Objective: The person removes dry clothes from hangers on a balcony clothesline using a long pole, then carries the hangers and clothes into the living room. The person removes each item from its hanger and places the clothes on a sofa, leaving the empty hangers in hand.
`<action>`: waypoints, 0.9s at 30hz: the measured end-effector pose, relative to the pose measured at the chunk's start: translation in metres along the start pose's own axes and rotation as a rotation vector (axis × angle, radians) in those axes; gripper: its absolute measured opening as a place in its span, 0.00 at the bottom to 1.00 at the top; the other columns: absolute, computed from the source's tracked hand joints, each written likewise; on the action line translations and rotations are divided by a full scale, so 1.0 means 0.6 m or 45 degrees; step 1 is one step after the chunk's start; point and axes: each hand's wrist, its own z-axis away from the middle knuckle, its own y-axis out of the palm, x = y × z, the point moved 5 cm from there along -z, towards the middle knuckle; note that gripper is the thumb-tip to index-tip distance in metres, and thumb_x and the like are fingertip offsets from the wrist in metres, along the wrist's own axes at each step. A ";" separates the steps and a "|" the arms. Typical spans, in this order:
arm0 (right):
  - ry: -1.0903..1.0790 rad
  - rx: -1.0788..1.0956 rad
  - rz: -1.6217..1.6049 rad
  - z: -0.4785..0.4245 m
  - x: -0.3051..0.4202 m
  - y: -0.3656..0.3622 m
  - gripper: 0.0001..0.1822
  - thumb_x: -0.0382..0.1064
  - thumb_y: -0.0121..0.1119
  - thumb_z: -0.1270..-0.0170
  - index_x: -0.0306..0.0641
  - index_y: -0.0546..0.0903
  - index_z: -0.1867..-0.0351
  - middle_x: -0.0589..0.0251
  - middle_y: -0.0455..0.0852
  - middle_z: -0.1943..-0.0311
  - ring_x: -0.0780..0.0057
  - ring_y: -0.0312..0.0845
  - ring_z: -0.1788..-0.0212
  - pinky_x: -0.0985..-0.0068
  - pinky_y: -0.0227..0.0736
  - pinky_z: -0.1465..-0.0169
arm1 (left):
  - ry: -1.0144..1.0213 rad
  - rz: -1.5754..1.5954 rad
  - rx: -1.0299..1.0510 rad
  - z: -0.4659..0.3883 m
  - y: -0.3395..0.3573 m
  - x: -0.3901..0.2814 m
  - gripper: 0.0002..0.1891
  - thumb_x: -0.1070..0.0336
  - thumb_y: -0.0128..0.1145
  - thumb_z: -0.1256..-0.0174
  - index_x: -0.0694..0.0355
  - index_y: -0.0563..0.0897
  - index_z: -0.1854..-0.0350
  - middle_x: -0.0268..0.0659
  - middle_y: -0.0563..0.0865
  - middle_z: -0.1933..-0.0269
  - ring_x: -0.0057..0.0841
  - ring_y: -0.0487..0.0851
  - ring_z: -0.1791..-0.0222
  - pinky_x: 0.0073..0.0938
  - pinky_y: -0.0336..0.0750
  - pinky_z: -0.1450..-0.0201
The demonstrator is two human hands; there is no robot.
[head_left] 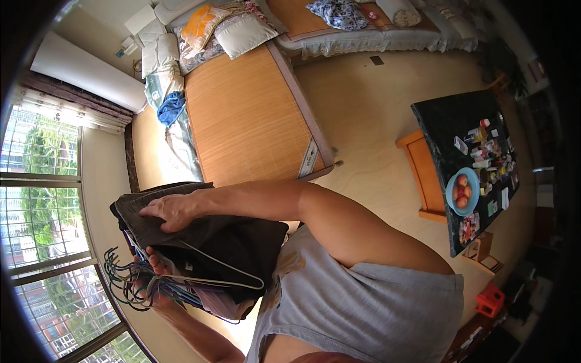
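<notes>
Several clothes hangers [131, 283] are bunched in my left hand [154, 277], their hooks sticking out towards the window. Dark folded garments [245, 240] hang on and over them, forming a thick pile against my front. On top lies a dark grey piece of clothing [140, 199], and my right hand [174, 211] rests on it with the palm down and the thumb apart from the fingers. One pale hanger [227, 263] shows its whole lower bar across a black garment. A lighter garment [227, 306] peeks out underneath. Cloth and hangers partly hide my left hand.
Beyond the pile stands a bed with a bamboo mat [249, 113], pillows [245, 34] and a blue cloth [171, 109]. Barred windows [43, 218] are at left. A dark-topped table [431, 122] at right holds a blue bowl [450, 199] of fruit and bottles. A red stool [490, 300] stands lower right.
</notes>
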 end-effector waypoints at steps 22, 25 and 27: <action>0.233 -0.333 -0.071 -0.024 -0.034 -0.077 0.10 0.32 0.62 0.40 0.33 0.78 0.58 0.49 0.86 0.65 0.54 0.84 0.59 0.64 0.76 0.53 | -0.226 -0.092 -0.321 0.073 -0.024 0.080 0.25 0.56 0.44 0.30 0.75 0.79 0.47 0.59 0.87 0.62 0.48 0.87 0.65 0.40 0.85 0.61; 0.217 -0.128 -0.375 -0.013 -0.026 -0.045 0.13 0.29 0.61 0.41 0.34 0.76 0.54 0.51 0.86 0.66 0.55 0.84 0.58 0.65 0.76 0.54 | -0.201 -0.162 -0.319 0.087 -0.026 0.094 0.24 0.57 0.45 0.30 0.75 0.78 0.47 0.59 0.87 0.62 0.48 0.87 0.64 0.41 0.85 0.62; -0.040 -0.095 -0.208 -0.018 -0.033 -0.024 0.17 0.27 0.61 0.43 0.36 0.77 0.50 0.53 0.87 0.64 0.59 0.85 0.58 0.66 0.76 0.53 | -0.235 -0.070 -0.385 0.107 -0.039 0.099 0.25 0.54 0.47 0.29 0.75 0.77 0.45 0.58 0.87 0.62 0.48 0.87 0.64 0.41 0.85 0.64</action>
